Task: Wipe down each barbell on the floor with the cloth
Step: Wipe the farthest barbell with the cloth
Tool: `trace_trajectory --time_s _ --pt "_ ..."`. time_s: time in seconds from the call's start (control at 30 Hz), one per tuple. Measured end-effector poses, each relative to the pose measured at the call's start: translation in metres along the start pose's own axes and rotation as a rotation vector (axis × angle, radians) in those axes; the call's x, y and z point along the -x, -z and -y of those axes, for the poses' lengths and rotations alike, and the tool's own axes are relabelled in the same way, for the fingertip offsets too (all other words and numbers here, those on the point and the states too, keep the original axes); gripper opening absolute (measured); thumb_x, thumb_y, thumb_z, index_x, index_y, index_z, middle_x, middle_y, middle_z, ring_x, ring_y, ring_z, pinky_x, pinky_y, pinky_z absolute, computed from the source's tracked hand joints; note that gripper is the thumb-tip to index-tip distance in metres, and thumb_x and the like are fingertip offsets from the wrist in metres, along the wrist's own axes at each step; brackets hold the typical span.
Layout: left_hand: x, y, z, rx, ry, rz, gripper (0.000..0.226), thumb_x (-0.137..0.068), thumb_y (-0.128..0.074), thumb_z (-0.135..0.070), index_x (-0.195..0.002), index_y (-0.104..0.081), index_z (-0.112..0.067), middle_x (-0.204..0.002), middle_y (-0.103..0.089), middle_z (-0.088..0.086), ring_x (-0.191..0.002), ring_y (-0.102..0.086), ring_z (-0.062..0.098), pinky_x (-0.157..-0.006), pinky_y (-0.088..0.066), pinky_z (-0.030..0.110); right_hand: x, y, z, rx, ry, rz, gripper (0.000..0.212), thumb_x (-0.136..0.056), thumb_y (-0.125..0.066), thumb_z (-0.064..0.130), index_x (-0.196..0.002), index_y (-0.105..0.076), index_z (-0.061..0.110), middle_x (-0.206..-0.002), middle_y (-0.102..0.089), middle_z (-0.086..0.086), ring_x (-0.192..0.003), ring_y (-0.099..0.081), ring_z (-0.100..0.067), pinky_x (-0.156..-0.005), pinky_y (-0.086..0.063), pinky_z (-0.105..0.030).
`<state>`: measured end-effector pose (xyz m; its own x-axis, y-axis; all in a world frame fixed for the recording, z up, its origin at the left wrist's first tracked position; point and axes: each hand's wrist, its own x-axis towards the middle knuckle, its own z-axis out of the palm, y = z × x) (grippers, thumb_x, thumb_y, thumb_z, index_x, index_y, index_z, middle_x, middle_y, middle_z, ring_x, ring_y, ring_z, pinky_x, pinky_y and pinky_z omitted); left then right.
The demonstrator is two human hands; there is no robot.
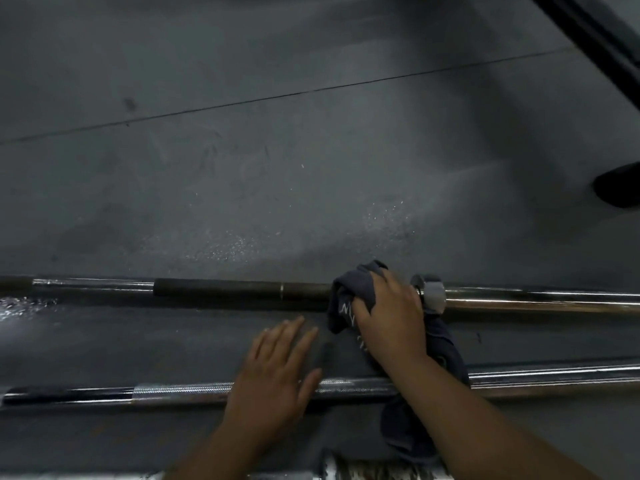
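Two barbells lie side by side on the dark floor. The far barbell (221, 289) has a dark knurled shaft and a chrome sleeve running off to the right. My right hand (389, 313) grips a dark grey cloth (349, 299) bunched around that shaft, just left of its collar (433, 294). The rest of the cloth hangs down under my forearm. The near barbell (180, 393) runs across the lower part of the view. My left hand (277, 375) rests flat over the near barbell with fingers spread, holding nothing.
A third chrome bar (346, 472) shows at the bottom edge. A black rounded object (620, 187) sits at the right edge, and a dark beam (595, 32) crosses the top right corner. Grey matted floor (277, 150) with a seam stretches beyond the bars.
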<state>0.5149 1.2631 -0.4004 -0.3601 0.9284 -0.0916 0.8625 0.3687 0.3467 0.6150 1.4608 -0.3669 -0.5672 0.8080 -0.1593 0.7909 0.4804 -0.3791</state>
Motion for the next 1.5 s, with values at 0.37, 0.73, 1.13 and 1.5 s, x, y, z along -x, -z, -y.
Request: trace_trajectory --time_s 0.37,0.73,1.13,1.5 --pt "0.021 0.007 -0.009 -0.070 0.010 0.213 0.067 -0.096 -0.034 -0.060 -0.154 -0.027 -0.026 -0.161 -0.024 0.000 -0.148 -0.023 0.019 -0.117 -0.016 0.043 0.012 0.013 -0.008 0.073 0.040 0.102 0.066 -0.081 -0.031 0.052 -0.141 -0.047 0.029 -0.145 -0.047 0.005 -0.129 -0.046 -0.016 -0.113 -0.029 -0.040" --pt "0.017 0.017 -0.006 0.127 0.079 0.122 0.075 -0.093 -0.023 -0.071 -0.155 -0.003 -0.036 -0.162 0.013 -0.012 -0.148 0.015 0.007 -0.118 0.009 0.026 0.023 0.023 -0.007 -0.015 0.059 0.096 0.060 -0.086 -0.062 0.026 -0.144 -0.047 0.023 -0.151 -0.042 -0.004 -0.129 -0.045 -0.028 -0.112 -0.032 -0.040" --pt "-0.091 0.034 0.035 -0.246 0.107 0.129 0.062 -0.069 -0.052 -0.051 -0.124 -0.051 -0.025 -0.117 -0.056 0.003 -0.111 -0.052 0.026 -0.098 -0.032 0.039 0.027 -0.008 0.018 0.057 -0.024 -0.026 0.065 -0.072 -0.069 0.020 -0.135 -0.052 0.019 -0.145 -0.041 -0.009 -0.128 -0.038 -0.036 -0.101 -0.042 -0.047" --pt "-0.137 0.065 0.045 -0.238 0.082 0.525 0.045 -0.084 -0.051 -0.072 -0.096 -0.053 -0.029 -0.096 -0.060 -0.001 -0.088 -0.057 0.021 -0.071 -0.041 0.032 0.030 0.002 -0.016 0.097 0.038 -0.021 0.051 -0.073 -0.069 0.007 -0.121 -0.060 0.019 -0.136 -0.051 -0.001 -0.115 -0.046 -0.029 -0.089 -0.050 -0.044"
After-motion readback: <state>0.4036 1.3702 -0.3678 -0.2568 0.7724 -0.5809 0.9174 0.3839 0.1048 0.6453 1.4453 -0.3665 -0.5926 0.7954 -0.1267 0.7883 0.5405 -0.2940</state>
